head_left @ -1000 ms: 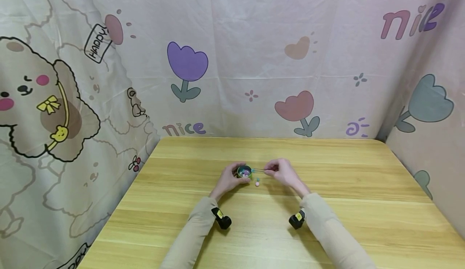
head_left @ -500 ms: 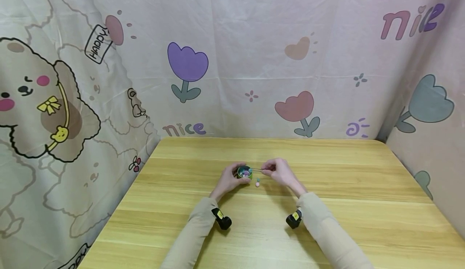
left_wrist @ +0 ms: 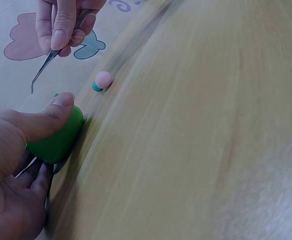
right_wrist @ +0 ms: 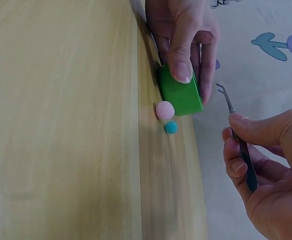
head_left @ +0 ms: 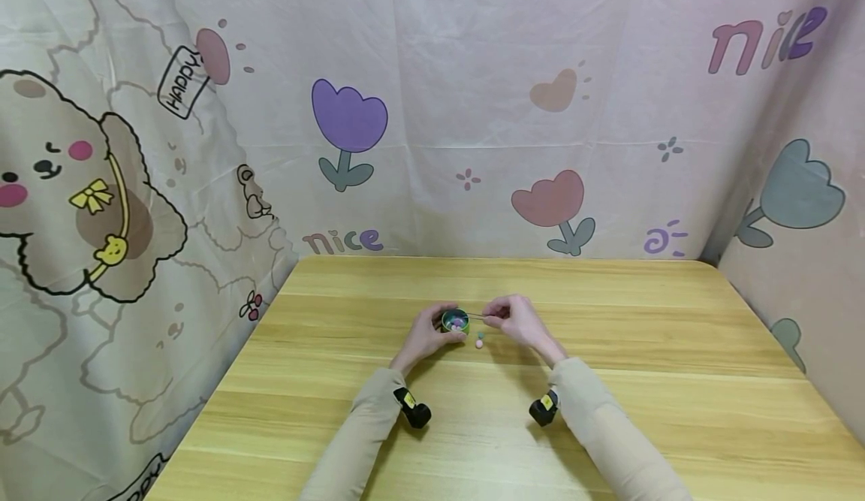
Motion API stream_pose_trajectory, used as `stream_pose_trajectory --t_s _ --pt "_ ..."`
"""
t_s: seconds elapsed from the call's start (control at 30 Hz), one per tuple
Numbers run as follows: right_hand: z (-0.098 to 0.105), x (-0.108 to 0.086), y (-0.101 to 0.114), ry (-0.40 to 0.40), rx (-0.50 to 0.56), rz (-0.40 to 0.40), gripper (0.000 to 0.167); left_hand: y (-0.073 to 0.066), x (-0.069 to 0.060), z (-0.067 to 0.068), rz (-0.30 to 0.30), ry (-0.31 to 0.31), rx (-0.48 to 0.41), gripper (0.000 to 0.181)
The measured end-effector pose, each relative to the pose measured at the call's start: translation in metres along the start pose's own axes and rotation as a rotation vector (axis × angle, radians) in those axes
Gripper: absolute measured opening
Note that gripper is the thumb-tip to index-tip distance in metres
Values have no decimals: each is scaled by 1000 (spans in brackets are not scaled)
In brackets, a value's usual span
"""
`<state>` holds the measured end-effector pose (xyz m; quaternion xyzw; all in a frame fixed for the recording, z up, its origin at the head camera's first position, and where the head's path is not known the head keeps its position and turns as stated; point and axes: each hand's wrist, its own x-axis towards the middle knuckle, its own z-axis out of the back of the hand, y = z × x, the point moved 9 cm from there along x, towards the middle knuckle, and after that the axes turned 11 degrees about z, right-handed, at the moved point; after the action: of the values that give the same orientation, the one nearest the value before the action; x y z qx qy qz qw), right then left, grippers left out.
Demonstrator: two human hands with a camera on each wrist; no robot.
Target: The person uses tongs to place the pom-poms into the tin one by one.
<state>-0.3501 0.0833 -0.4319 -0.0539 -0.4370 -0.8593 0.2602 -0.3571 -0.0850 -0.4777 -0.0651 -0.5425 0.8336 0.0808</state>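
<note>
My left hand [head_left: 426, 333] holds a small round green tub [right_wrist: 178, 95], thumb on the near side and fingers behind it. Inside the tub, in the head view, lie several small pale and purple balls. My right hand [head_left: 520, 321] pinches a pair of bent-tip tweezers [right_wrist: 243, 155] between thumb and fingers. The tweezer tips are parted above the tub's right rim, with nothing between them. On the table just right of the tub sit a pink pompom [right_wrist: 165, 110] and a smaller teal pompom [right_wrist: 171, 127], close together.
The wooden table [head_left: 378, 291] reaches back to a printed cloth [head_left: 446, 200] hanging behind it. More of the same cloth hangs at the left and right sides. Black wrist cameras [head_left: 414, 411] sit at both cuffs.
My right hand has moved left, bringing the tweezers over the tub. A teal pompom at their tips earlier is gone from them now. The left hand and tub stay put.
</note>
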Motion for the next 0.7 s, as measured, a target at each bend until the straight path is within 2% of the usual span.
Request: stream_pose_trajectory --t_s 0.23,0.7 --pt "1 -3 -2 2 14 8 9 1 0 0 -9 -3 -3 63" --pt "13 -27 -23 29 8 25 6 1 -2 0 0 12 2 64"
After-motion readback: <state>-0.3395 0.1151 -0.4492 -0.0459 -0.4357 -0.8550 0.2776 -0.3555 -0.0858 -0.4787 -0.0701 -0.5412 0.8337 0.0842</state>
